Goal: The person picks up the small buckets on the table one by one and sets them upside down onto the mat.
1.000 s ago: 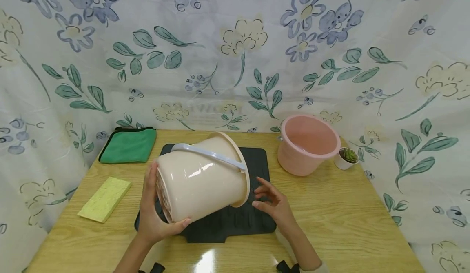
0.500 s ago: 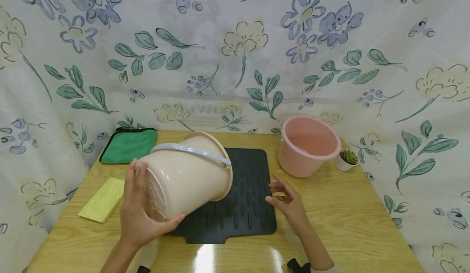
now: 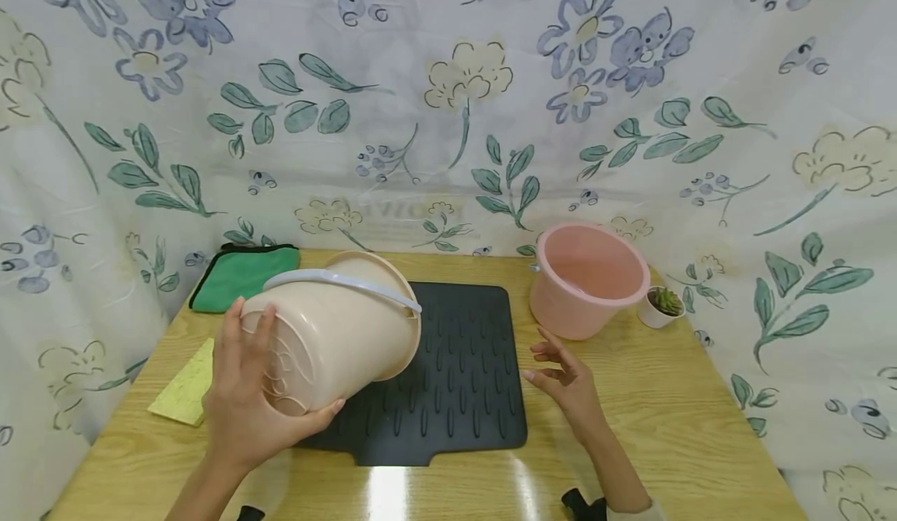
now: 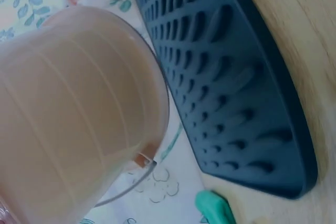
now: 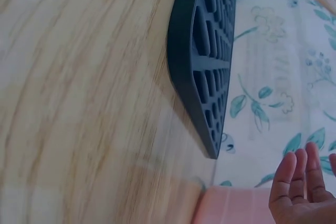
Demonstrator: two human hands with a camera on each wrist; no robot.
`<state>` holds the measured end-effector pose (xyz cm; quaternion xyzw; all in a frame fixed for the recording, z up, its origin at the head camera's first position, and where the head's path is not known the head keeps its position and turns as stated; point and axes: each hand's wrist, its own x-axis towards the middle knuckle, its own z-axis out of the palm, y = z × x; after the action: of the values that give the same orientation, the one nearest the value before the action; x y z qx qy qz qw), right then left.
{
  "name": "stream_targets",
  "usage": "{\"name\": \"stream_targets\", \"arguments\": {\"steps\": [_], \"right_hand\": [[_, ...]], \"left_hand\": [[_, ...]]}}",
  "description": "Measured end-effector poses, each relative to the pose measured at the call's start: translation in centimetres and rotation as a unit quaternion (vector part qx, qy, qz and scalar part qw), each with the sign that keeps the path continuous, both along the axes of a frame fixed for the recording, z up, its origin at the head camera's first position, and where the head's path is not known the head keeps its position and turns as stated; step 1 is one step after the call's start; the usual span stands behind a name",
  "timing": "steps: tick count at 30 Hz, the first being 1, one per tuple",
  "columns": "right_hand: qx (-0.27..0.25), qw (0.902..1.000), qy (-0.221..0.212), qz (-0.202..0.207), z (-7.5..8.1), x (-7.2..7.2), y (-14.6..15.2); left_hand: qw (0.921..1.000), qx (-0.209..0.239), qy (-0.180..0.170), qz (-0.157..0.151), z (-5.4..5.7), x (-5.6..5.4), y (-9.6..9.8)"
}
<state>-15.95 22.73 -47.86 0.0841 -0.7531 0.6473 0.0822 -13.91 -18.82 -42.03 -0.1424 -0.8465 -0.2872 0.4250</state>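
A cream bucket (image 3: 343, 326) with a pale blue handle (image 3: 343, 279) is held tilted on its side above the left part of a dark ridged mat (image 3: 462, 373). My left hand (image 3: 241, 404) grips it by the base, thumb along the lower wall and fingers over the bottom edge. The bucket's mouth faces right, toward the back. In the left wrist view the bucket's wall (image 4: 73, 103) fills the left side, with the mat (image 4: 226, 98) beyond. My right hand (image 3: 571, 388) hovers off the mat's right edge, fingers loosely bent and holding nothing.
A pink bucket (image 3: 561, 311) stands at the back right, beside a small potted succulent (image 3: 662, 307). At the left lie a folded green cloth (image 3: 245, 279) and a yellow sponge (image 3: 185, 388), partly hidden by my left hand. A floral curtain (image 3: 420, 116) hangs behind the wooden table (image 3: 673, 427).
My left hand has carried the cream bucket leftward and turned its base more toward me, uncovering more of the mat. My right hand has drawn away to the right.
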Motion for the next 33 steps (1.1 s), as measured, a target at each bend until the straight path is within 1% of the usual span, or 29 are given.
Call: {"name": "stream_targets", "arguments": {"steps": [6, 11, 15, 20, 27, 29, 33], "right_hand": [[-0.006, 0.9999, 0.008, -0.007, 0.0, 0.0, 0.3], [0.001, 0.9999, 0.006, -0.015, 0.1, -0.2, 0.8], [0.005, 0.9997, 0.003, -0.023, 0.2, -0.4, 1.0], [-0.001, 0.9993, 0.013, -0.036, 0.1, -0.7, 0.9], [-0.010, 0.9984, 0.018, -0.052, -0.1, -0.8, 1.2], [-0.007, 0.9983, 0.017, -0.055, -0.1, -0.9, 1.2], [0.001, 0.9978, 0.015, -0.065, -0.3, -1.2, 1.4]], "left_hand": [[0.9992, -0.031, 0.007, 0.023, 0.8, 0.2, -0.7], [0.9976, -0.052, 0.003, 0.045, 1.1, 0.4, -1.0], [0.9969, -0.060, 0.006, 0.050, 1.1, 0.4, -1.1], [0.9959, -0.072, 0.008, 0.053, 1.1, 0.5, -1.4], [0.9939, -0.087, -0.012, 0.067, 1.2, 0.9, -1.9], [0.9933, -0.091, -0.022, 0.067, 1.3, 1.1, -2.1], [0.9916, -0.100, -0.054, 0.062, 1.5, 1.6, -2.5]]}}
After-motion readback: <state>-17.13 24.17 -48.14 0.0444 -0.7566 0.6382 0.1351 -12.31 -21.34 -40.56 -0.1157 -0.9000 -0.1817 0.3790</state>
